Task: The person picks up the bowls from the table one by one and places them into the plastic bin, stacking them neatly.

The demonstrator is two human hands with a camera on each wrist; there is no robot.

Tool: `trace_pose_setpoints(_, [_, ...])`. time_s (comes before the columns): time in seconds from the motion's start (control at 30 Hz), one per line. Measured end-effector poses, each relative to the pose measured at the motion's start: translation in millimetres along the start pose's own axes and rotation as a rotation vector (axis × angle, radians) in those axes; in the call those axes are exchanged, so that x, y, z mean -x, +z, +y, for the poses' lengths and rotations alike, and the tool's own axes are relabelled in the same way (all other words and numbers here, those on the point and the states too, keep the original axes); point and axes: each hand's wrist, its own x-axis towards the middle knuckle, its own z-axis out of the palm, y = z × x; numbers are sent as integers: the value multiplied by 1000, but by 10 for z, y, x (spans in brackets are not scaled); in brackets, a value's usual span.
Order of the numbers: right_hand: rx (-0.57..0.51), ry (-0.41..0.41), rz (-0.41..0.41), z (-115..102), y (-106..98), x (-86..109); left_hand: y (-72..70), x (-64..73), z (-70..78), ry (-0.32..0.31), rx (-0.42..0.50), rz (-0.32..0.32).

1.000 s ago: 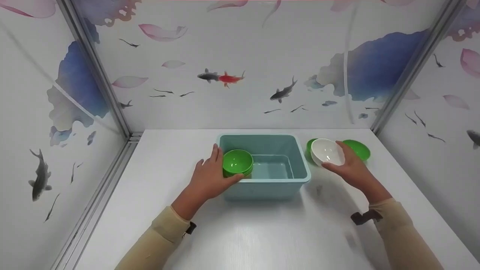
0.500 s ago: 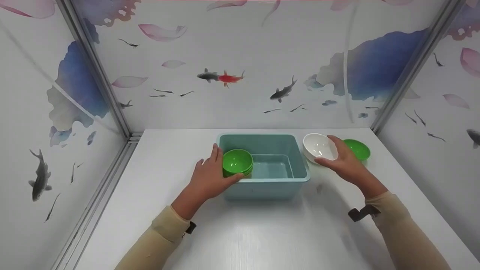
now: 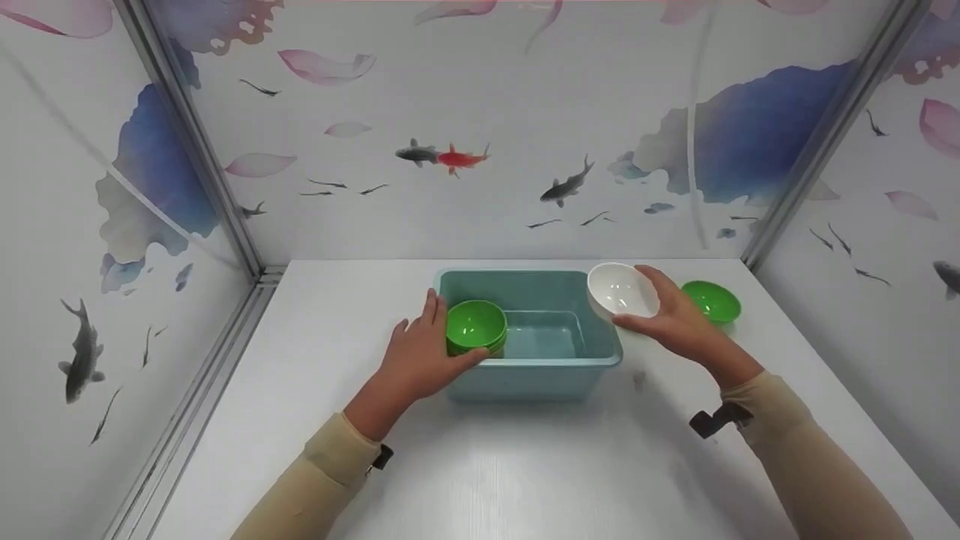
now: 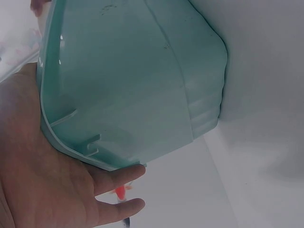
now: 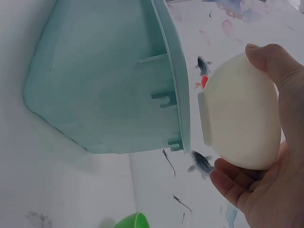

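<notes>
A pale teal tub (image 3: 525, 381) stands toward the back of the table, with stacked green bowls (image 3: 476, 325) in its left end. My left hand (image 3: 420, 356) rests on the tub's front left corner. Its thumb lies along the front rim, while straight fingers touch the outer wall in the left wrist view. My right hand (image 3: 679, 319) grips a white bowl (image 3: 621, 291) by its right side, thumb in front and fingers behind. In the head view this bowl overlaps the tub's right rim; the right wrist view has its foot ring facing the tub.
Another green bowl (image 3: 712, 301) sits on the white table (image 3: 480, 465) to the right, behind my right hand. Printed panels (image 3: 480, 210) with fish and petals rise at the back and sides, joined by metal corner posts (image 3: 187, 135).
My right hand has moved left with the white bowl, from beside the green bowls up to the tub's right rim. A green edge behind the white bowl is now out of sight. My left hand stays put.
</notes>
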Motion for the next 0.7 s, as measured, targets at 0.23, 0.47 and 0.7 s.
trace_pose_setpoints(0.23, [-26, -43, -47, -84, 45, -61, 19, -4, 1, 5, -12, 4])
trace_pose_setpoints(0.47, [-40, -54, -83, -155, 128, -165, -15, -1, 9, -2, 5, 0])
trace_pose_setpoints(0.7, [-15, -95, -113, -254, 243, -270, 2, -5, -2, -6, 3, -4])
